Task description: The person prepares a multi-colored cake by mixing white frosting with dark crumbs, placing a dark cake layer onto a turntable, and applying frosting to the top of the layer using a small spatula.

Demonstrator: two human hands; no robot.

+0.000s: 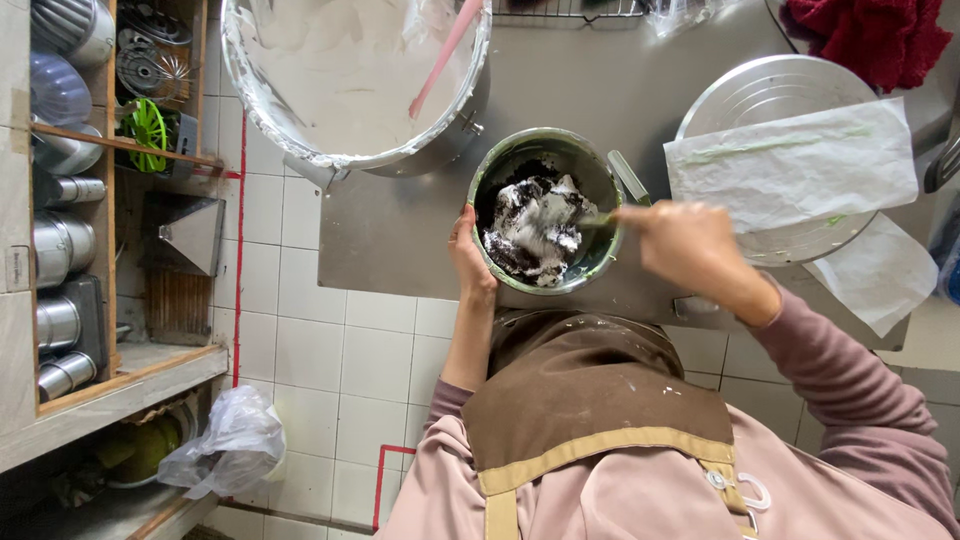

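Note:
A small round metal bowl (592,262) with a green-smeared inner wall stands on the steel table (400,230) and holds white cream mixed with dark crumbs (535,225). My left hand (470,258) grips the bowl's left rim. My right hand (685,245) is to the right of the bowl and holds a spatula (575,215) whose blade lies in the mixture.
A large metal pot (350,60) of white cream with a pink-handled tool (445,55) stands at the back left. A round metal lid (770,90) under white paper sheets (800,165) lies right. A red cloth (870,35) sits behind. Wooden shelves (70,200) hold metal tins at the left.

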